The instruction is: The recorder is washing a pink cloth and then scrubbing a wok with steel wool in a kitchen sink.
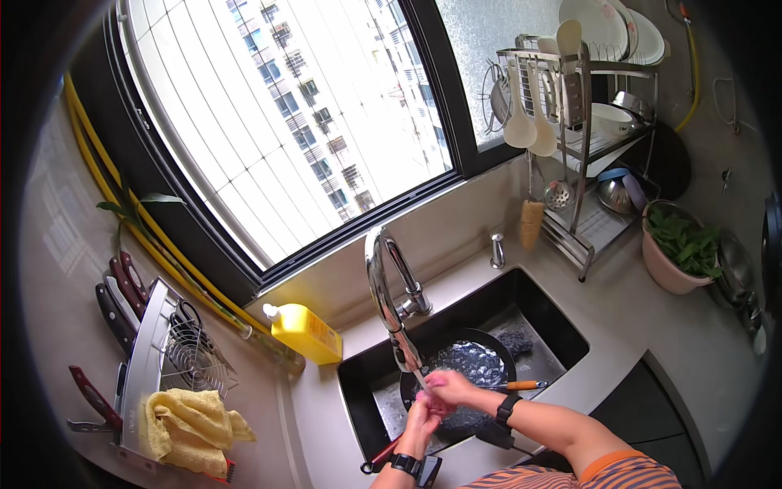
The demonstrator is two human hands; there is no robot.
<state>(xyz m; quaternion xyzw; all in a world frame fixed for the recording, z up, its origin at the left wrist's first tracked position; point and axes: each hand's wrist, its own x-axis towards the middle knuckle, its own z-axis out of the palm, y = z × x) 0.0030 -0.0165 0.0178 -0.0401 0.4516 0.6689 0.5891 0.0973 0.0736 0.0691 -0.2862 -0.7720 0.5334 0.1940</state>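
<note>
Both hands are together under the running chrome faucet [400, 342], above a dark pan [473, 360] full of water in the black sink [553, 299]. Between them my left hand [421, 419] and my right hand [451, 386] squeeze a wet pink cloth [432, 402]. A utensil with an orange handle [522, 385] lies across the pan's right side. From the sink's front left edge a red handle [386, 453] sticks out beside my left wrist. A dark scouring pad [514, 343] seems to lie behind the pan on the right.
Left of the sink stand a yellow bottle [308, 333] and a knife rack [143, 342] with a yellow towel [192, 428]. To the right are a metal dish rack [580, 183] and a pink basin [672, 269] of green leaves. A soap dispenser [497, 252] rises behind the sink.
</note>
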